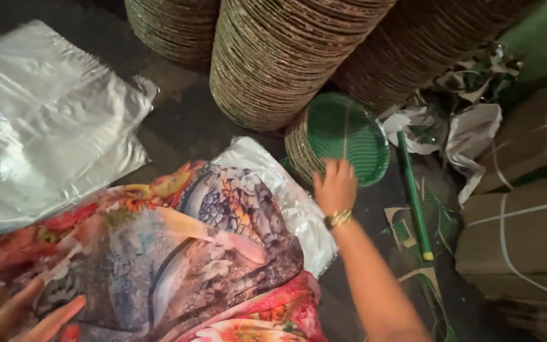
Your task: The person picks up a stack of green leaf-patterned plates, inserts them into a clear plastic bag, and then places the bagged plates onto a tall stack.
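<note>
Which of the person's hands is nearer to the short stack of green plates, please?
The right hand: it reaches the near edge of the green plates. The left hand is far away at the lower left, by the flowered cloth.

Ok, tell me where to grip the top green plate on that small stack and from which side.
Take the green plate by its near rim, where the right hand already reaches, coming from below in the picture. The stack leans so the plate's face tilts toward the person, and that raised edge is free; taller plate stacks crowd the far side.
</note>
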